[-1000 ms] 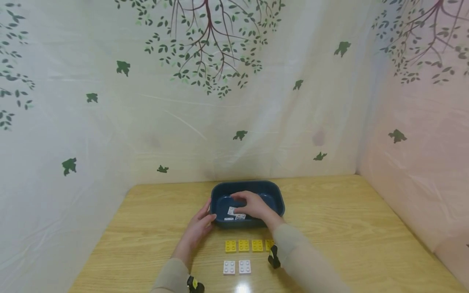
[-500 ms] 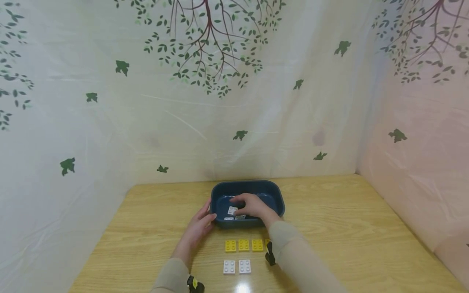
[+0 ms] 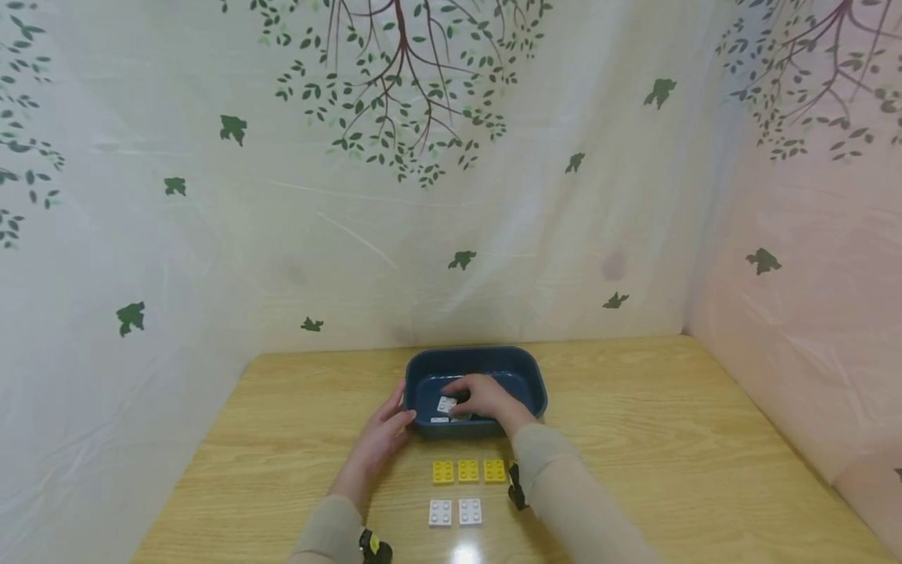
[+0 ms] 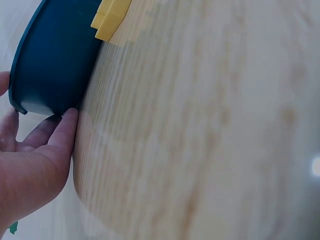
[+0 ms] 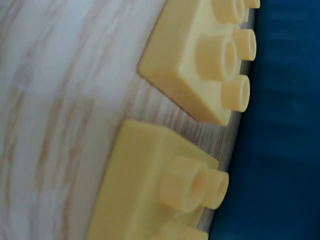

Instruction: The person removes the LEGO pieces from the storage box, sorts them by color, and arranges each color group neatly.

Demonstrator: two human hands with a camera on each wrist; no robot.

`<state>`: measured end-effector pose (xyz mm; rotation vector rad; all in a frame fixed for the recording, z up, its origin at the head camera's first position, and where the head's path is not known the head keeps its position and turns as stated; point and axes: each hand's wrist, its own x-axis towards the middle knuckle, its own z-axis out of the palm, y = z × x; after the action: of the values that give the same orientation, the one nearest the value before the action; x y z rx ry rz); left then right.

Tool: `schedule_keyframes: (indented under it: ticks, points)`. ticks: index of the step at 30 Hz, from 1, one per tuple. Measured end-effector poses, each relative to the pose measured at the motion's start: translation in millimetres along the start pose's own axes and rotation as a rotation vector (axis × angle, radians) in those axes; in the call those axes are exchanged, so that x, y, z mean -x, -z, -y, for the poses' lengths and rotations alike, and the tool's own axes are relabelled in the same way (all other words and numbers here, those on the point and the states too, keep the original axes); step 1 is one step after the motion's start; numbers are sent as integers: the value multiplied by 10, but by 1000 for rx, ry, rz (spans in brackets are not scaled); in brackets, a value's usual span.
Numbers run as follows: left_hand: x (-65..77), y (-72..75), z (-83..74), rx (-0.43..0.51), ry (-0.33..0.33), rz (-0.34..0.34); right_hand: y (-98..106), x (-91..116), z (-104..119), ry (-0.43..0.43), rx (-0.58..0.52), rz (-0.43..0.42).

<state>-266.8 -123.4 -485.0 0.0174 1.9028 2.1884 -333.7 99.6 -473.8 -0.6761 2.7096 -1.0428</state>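
Observation:
In the head view a dark blue bin [image 3: 530, 376] stands at the back of the wooden table. My left hand [image 3: 377, 446] rests against its left end, thumb at the near corner and fingers spread along the outer wall; the left wrist view shows fingertips on the wall. My right hand [image 3: 486, 398] reaches inside with bent fingers, close over white toy building bricks. One white brick [image 3: 445, 404] shows between thumb and forefinger, another [image 3: 439, 421] lies by the near wall. The other right fingers are hidden; I cannot tell whether they grip a brick.
In front of the bin runs a row of yellow bricks [image 3: 468, 471], its right end covered by the right sleeve. Two white bricks [image 3: 440, 513] lie side by side nearer me. A patterned curtain [image 3: 451, 298] hangs behind the table.
My right hand has sunk slightly lower into the bin, and its forearm has shifted a little left, covering the rightmost yellow brick. The left hand has stayed at the bin's end.

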Motion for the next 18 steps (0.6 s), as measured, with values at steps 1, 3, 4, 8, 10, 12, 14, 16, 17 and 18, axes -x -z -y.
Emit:
schedule_keyframes:
  ticks: [1,3,4,8,10,12,14,16,17,18]
  points:
    - [0,0,-1,-5,2,-2,0,0,-3,-13,-6,3]
    - [4,-1,-7,-15,6,-8,3,0,-6,-35,-13,8]
    - [5,-2,-10,-20,6,-9,4,0,-8,-45,-17,12]
    - [14,-8,-12,-18,2,-8,1,-3,-9,-69,-31,19]
    - [16,-9,-7,-11,-1,-6,-2,-1,-7,-78,-35,21]
    - [17,-9,1,-9,-3,-5,0,5,-3,-74,-31,21]
    - [17,-8,10,-10,-8,-3,3,16,6,-67,-25,22]
    - [17,-7,19,-6,-12,-2,7,27,15,-44,-6,14]
    - [18,-7,22,-4,-12,-2,9,34,21,-35,3,8]
    - [19,-8,24,-5,-13,-3,10,42,29,-33,11,1]
